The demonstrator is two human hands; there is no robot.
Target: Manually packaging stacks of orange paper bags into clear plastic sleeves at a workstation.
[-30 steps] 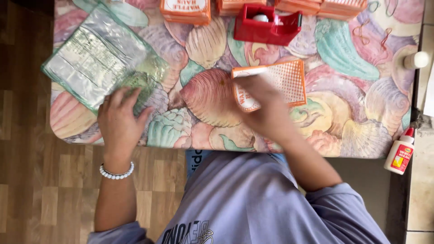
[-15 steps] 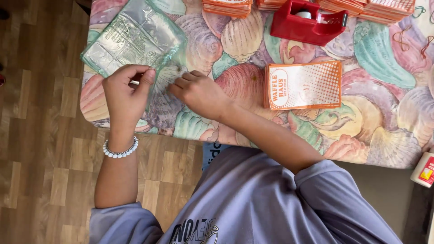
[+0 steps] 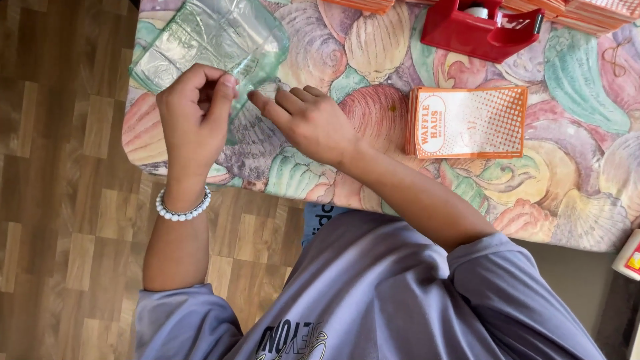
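Observation:
A stack of clear plastic bags (image 3: 207,40) lies at the table's left end. My left hand (image 3: 193,123) pinches the near edge of the top bag between thumb and fingers, lifting it a little. My right hand (image 3: 307,123) reaches across from the right, its fingertips pinching the same bag edge right beside my left hand. An orange and white paper packet (image 3: 470,121) lies flat on the table to the right of my right hand, apart from both hands.
The table wears a cloth printed with seashells (image 3: 567,180). A red tape dispenser (image 3: 480,27) stands at the back, with orange packet stacks (image 3: 587,10) behind it. A glue bottle (image 3: 627,257) sits at the right edge. Wooden floor lies to the left.
My right hand let go of the orange packet, which now lies on the table, and crossed left to the plastic bags. My left hand lifted and pinched the bag's edge.

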